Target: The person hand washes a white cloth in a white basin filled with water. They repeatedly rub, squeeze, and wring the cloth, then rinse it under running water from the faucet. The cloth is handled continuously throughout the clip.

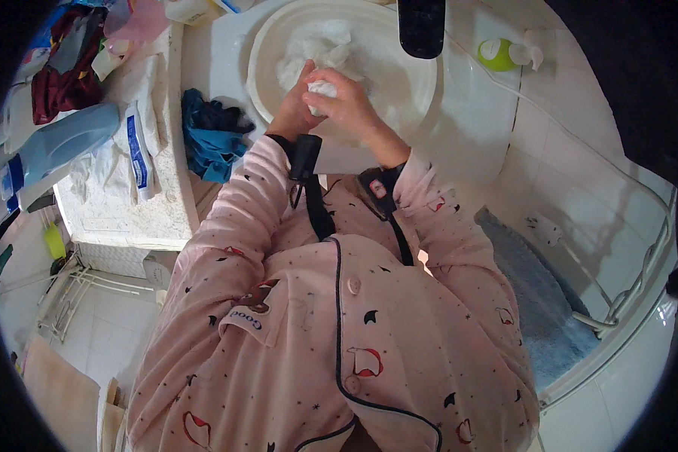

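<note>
Over a cream oval washbasin [258, 34], my left hand [291, 111] and my right hand [355, 104] come together around a small wadded white cloth [320, 90]. The right fingers curl over the wad from the right. My left palm presses it from the other side, with part of that hand hidden behind the right fingers. Just beyond them, a larger wet white cloth [330, 48] lies bunched in the basin, partly in cloudy water [398, 93].
Left of the basin lie crumpled teal and dark cloths [212, 138]. A white cabinet top [172, 186] carries a toothpaste tube [138, 150], a blue plastic bottle [70, 135] and a maroon cloth [70, 68]. To the right are a green pump bottle [497, 55] and a thin hose [570, 133].
</note>
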